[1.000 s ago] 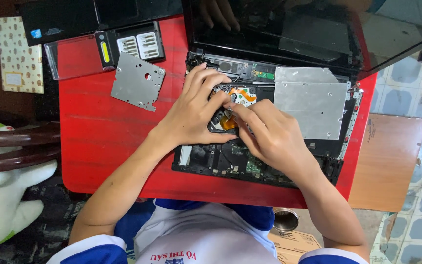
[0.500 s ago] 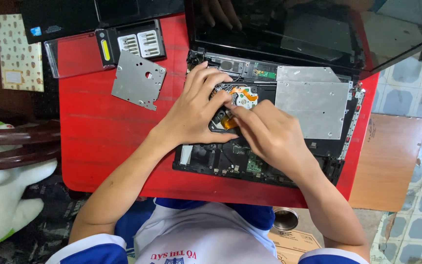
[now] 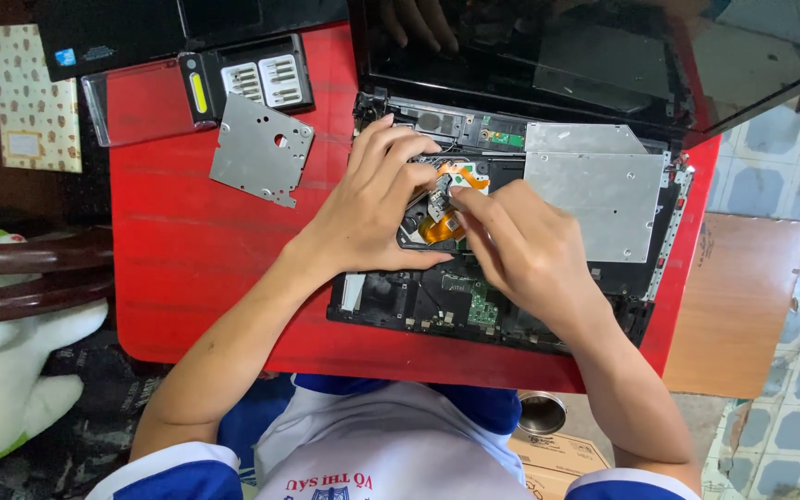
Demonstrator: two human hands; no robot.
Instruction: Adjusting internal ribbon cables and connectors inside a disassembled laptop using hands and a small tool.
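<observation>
Both hands inside opened laptop base
Left hand [image 3: 372, 218] spread flat, fingers resting on the laptop chassis [image 3: 511, 241]; right hand [image 3: 520, 250] pinching a small part at the orange flex cable [image 3: 439, 228]. Metal cover plate [image 3: 262, 148] and screwdriver bit case [image 3: 243, 83] lie on red bench [image 3: 187, 268]

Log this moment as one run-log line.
left hand: on opened laptop | right hand: pinching orange ribbon part | metal plate: on red table
</observation>
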